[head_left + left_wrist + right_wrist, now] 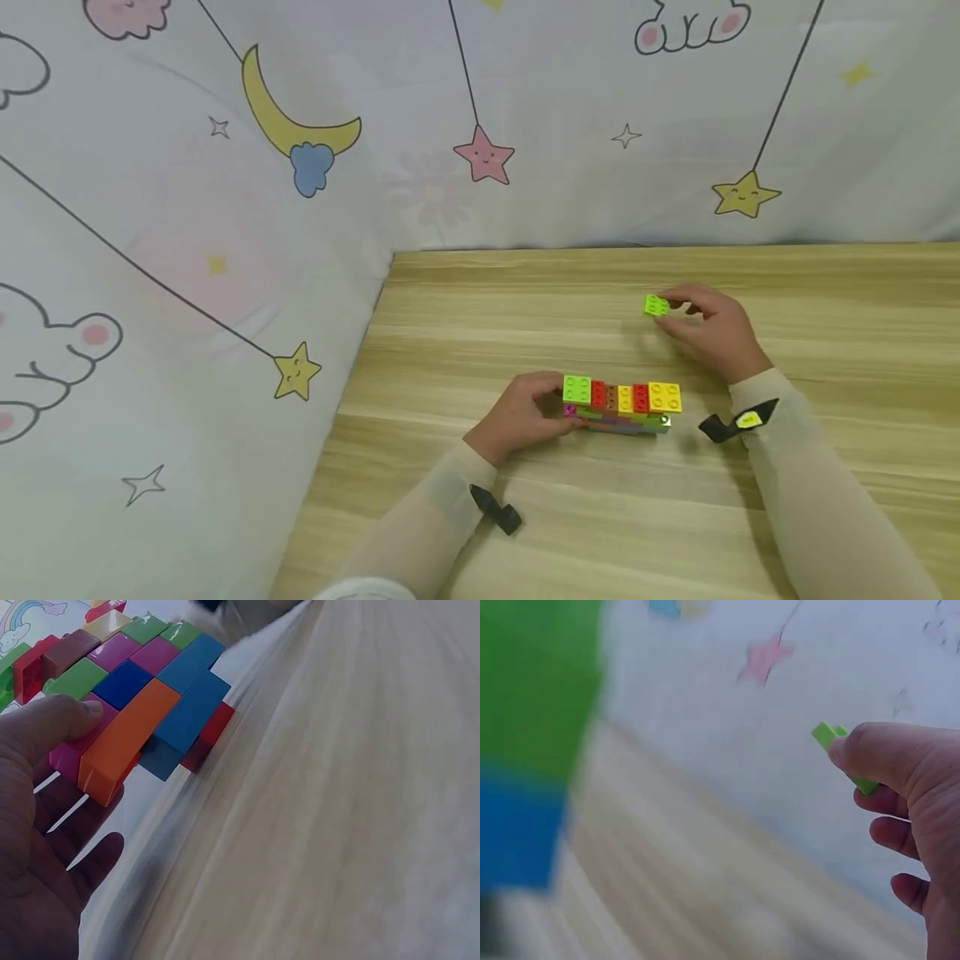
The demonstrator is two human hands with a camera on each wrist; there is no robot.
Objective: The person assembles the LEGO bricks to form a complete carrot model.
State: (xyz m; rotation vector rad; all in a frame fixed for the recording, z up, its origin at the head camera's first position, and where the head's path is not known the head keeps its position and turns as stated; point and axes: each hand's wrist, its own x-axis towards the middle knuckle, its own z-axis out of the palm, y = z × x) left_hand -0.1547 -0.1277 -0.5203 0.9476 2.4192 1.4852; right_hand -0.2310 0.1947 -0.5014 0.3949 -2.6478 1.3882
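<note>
A wall of stacked toy building bricks (pixel 626 423) stands on the table, its top row lime green, red, brown and yellow. At its left end my left hand (pixel 525 412) grips it between thumb and fingers. The left wrist view shows the thumb on a magenta brick (pixel 71 755), beside an orange brick (pixel 131 742) and blue ones below the top rows. Beyond the wall and to its right, my right hand (pixel 712 327) pinches a small lime green brick (pixel 656 306) above the table. In the right wrist view this brick shows partly behind the thumb.
The wood-grain table (pixel 480 292) meets a white curtain (pixel 555 192) printed with stars and a moon at the back and left. Black wrist mounts (pixel 497 510) sit on both sleeves. The wall's near end looms large and blurred in the right wrist view.
</note>
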